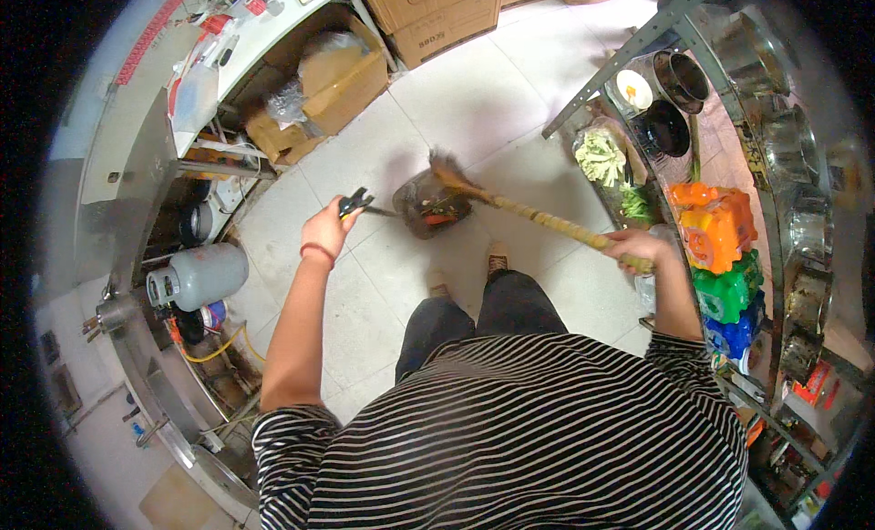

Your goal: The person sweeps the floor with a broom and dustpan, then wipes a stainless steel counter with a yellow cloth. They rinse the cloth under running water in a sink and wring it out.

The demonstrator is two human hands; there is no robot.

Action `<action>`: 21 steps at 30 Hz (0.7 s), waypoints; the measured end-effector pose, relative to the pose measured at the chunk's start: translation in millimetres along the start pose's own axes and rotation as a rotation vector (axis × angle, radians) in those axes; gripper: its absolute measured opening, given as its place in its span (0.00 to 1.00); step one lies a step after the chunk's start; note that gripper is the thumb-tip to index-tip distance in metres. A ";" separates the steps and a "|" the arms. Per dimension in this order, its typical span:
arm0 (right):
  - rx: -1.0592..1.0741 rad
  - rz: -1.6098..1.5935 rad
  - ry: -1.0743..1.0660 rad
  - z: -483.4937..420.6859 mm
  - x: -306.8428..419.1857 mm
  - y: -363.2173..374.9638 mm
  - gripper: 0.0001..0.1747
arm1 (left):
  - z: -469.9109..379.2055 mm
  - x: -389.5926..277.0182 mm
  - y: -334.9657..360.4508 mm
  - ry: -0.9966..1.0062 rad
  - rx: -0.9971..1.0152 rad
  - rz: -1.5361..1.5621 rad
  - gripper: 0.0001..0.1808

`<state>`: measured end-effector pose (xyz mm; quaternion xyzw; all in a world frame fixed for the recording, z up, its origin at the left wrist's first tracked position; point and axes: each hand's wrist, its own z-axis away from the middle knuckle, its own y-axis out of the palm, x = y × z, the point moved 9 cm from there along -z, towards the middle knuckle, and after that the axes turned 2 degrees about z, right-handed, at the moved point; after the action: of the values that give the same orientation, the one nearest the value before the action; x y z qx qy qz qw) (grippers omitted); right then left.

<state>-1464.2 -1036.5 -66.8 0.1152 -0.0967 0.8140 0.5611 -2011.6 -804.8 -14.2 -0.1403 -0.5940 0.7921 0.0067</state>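
In my left hand [325,230] is the black handle [356,202] of a long-handled dustpan, its shaft running toward the pan. The dark dustpan [418,219] rests on the tiled floor ahead of my feet and holds scraps, one of them orange-red. My right hand [641,248] grips the upper end of a broom's bamboo-like stick [547,220]. At its far end the broom's brown bristles [446,166] lie over the rear of the dustpan, slightly blurred.
A grey gas cylinder [208,276] with a yellow hose [225,352] lies to the left. Cardboard boxes [444,27] stand at the back. Metal shelving [769,209] on the right bears pots, bottle packs [718,232] and cut vegetables [600,157]. White floor tiles [362,284] surround my shoes.
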 end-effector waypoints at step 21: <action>-0.139 0.787 0.060 -221.5 78.7 126.7 0.13 | 0.8 -4.9 25.4 -0.098 0.078 0.038 0.19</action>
<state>-1627.3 -947.5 -258.5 0.0072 -0.1719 0.9612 0.2155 -2003.1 -813.9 -36.9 -0.1120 -0.5595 0.8206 -0.0321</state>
